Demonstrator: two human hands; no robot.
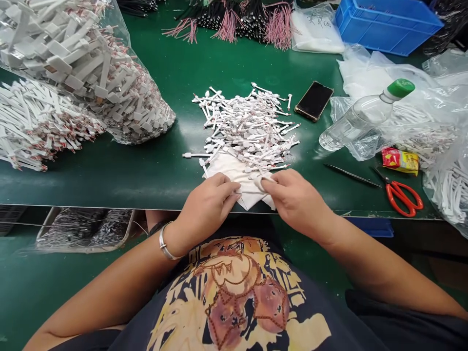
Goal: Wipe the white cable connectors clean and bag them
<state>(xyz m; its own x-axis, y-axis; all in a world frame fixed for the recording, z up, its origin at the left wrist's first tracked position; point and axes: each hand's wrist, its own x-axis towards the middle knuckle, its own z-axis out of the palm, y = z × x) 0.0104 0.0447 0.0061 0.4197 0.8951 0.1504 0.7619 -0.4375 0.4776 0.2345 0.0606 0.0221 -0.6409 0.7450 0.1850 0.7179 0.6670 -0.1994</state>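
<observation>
My left hand [210,202] is closed in a pinch at the table's front edge, its fingertips on one end of a short thin white cable [255,193]. My right hand [302,202] pinches a fold of white cloth [228,166] at the cable's other side; the fingers partly hide what lies in the fold. The rest of the cloth is spread flat beneath both hands. Just beyond it lies a loose pile of short white cables [252,124] with connector ends, some resting on the cloth.
A clear bag of white connector cables [109,87] leans at left, beside stacked white cables [40,122]. At right are a phone [314,101], a water bottle [356,122], tweezers [353,175], red-handled scissors [404,197] and a snack packet [400,161]. A blue bin [387,27] stands behind.
</observation>
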